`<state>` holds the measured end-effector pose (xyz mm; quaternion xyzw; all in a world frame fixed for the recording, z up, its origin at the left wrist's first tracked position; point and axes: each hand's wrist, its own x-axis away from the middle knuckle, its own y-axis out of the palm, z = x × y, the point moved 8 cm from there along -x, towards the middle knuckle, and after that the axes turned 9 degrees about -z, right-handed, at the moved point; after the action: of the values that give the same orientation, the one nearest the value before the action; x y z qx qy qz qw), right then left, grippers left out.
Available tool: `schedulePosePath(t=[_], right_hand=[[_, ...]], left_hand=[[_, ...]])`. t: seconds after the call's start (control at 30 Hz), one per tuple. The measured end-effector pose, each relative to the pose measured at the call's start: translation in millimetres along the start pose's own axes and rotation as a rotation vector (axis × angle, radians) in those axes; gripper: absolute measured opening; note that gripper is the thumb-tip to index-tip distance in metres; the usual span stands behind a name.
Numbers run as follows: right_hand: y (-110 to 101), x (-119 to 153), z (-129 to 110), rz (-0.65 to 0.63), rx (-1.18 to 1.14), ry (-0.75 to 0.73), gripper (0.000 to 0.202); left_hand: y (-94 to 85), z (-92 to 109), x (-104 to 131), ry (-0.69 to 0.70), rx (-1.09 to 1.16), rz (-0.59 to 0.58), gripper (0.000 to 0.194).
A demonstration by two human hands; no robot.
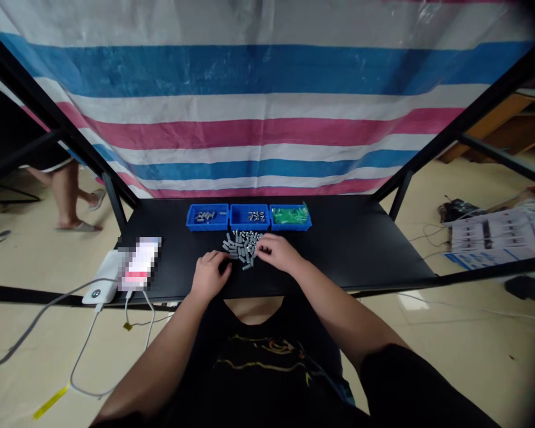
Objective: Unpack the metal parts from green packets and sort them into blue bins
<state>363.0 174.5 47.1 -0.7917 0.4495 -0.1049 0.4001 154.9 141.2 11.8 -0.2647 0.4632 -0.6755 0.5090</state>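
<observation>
A loose pile of small grey and silvery metal cylinders (238,246) lies on the black tabletop in front of me. My left hand (210,274) rests at the pile's left edge, fingers bent and thumb apart, with nothing visible in it. At the right side of the pile, my right hand (277,252) has thumb and fingertips brought together; whatever is between them is too small to make out. Behind the pile stand three blue bins in a row. The left bin (207,226) and middle bin (248,226) hold small metal parts, and the right bin (290,227) holds green pieces.
A phone (140,261) and a white power bank (101,279) with cables lie at the table's left end. Black frame posts flank the table (348,261), and a striped sheet (258,137) hangs behind. A person's legs (66,196) show at left; boxes and cables lie at right.
</observation>
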Motion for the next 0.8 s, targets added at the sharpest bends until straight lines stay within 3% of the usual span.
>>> schedulePosePath(t=[0.03,0.1,0.17,0.23,0.33,0.43,0.5,0.57,0.67,0.73,0.8], right_hand=[[-15.4,-4.2,3.9,0.136,0.0,0.035,0.002],[-36.5,-6.5,11.2,0.351,0.019,0.115,0.015],[-40.5,-4.3,15.7,0.422,0.052,0.172,0.025],[-31.9,1.4,17.2,0.383,0.076,0.192,0.02],[-4.3,14.5,16.3,0.204,0.067,0.16,0.009],[21.2,28.0,16.6,0.064,0.038,0.137,0.013],[29.6,33.5,18.3,0.045,0.037,0.146,0.018],[33.6,35.1,19.3,0.044,0.047,0.152,0.024],[36.3,33.4,19.3,0.038,0.066,0.146,0.033],[37.0,31.7,19.0,0.04,0.081,0.14,0.035],[37.1,30.3,18.4,0.043,0.093,0.133,0.033]], left_hand=[[1.3,2.1,-1.6,0.001,-0.017,-0.005,0.019],[3.1,4.6,-5.4,-0.004,-0.058,-0.008,0.02],[5.7,5.5,-7.9,-0.01,-0.091,-0.015,0.018],[9.0,5.9,-7.7,-0.013,-0.105,-0.022,0.016],[12.9,6.2,-4.9,-0.012,-0.101,-0.028,0.016],[6.3,4.5,-9.9,-0.013,-0.084,-0.014,0.017],[-11.3,-1.3,-22.2,-0.057,-0.066,0.04,0.018],[-39.8,-10.6,-39.2,-0.143,-0.043,0.146,0.021],[-90.2,-21.1,-57.5,-0.245,0.001,0.404,0.03],[-106.7,-23.3,-63.4,-0.243,0.032,0.47,0.036],[-107.0,-23.2,-61.6,-0.204,0.043,0.466,0.037]])
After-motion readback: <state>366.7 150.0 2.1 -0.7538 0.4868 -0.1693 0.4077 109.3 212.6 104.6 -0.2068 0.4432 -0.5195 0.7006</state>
